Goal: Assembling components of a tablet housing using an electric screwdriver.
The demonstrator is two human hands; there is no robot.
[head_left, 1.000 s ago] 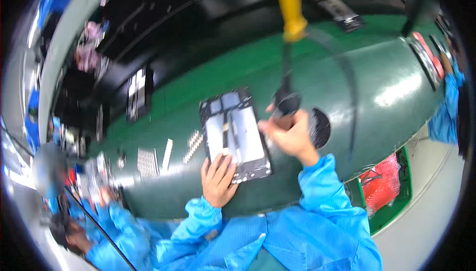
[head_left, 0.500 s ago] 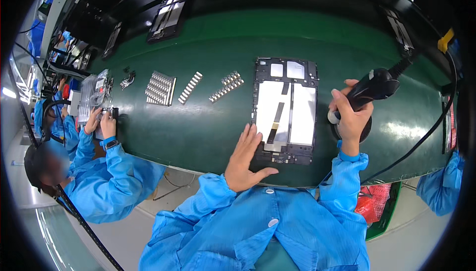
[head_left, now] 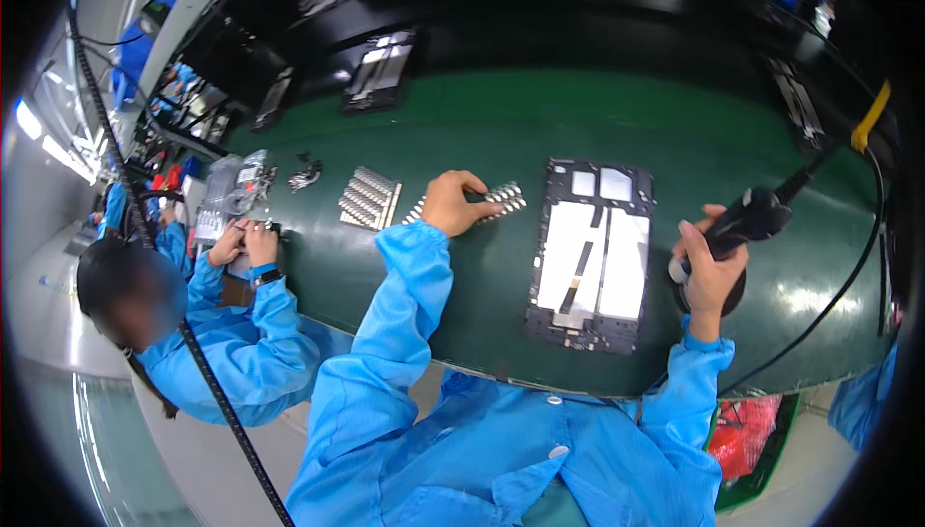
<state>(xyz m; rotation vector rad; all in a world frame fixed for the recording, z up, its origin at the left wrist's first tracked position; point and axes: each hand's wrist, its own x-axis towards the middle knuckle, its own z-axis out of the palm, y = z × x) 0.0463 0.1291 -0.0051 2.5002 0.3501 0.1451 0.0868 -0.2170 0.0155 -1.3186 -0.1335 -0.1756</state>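
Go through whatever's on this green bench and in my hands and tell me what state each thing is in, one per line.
Left hand: stretched out, fingers curled on the row of small silver parts.
Right hand: closed around the black electric screwdriver, held off the panel.
Tablet back panel: lying flat, open, insides showing.
Silver parts tray: flat, lined up in rows.
Green bench: holds them all.

Green table (head_left: 482, 132), curved by the lens, dark strip along its far edge. Lying flat on it: a black device frame with white panels (head_left: 591, 255) near the front edge, right of centre. Left of that, a short row of small silver parts (head_left: 503, 197), then a bigger block of silver strips (head_left: 368, 198). Small dark piece (head_left: 304, 177) further left. Two more dark frames (head_left: 380, 71) sit at the far side.
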